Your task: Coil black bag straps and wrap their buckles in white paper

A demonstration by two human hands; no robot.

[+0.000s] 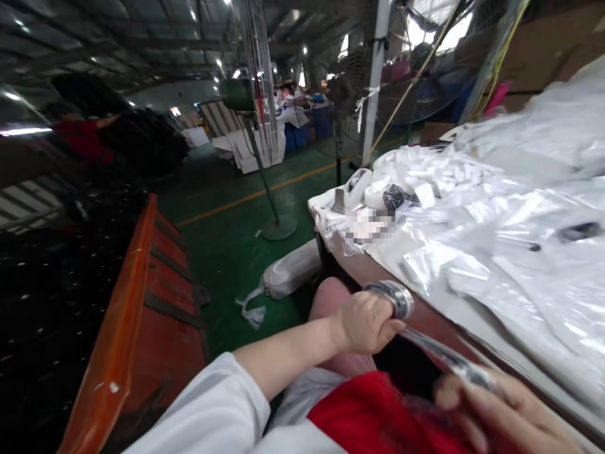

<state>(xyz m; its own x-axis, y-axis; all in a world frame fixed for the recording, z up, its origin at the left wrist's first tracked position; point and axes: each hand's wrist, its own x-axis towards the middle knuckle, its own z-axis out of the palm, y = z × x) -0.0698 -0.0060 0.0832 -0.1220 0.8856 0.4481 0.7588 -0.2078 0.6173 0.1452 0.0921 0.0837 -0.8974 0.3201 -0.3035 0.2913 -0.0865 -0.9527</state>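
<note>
Where strip (439, 350) runs taut from roll (403, 302) beside table (352, 261), uneven pull could twist or tear it. Left hand (365, 323) curls tight round roll; loosened grip could drop it. Right hand (517, 407), blurred, fingers bent, seems pinching strip; weak pinch could lose it.

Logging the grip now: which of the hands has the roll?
The left hand, closed on the shiny roll; the right hand instead holds the strip stretched between them.
</note>
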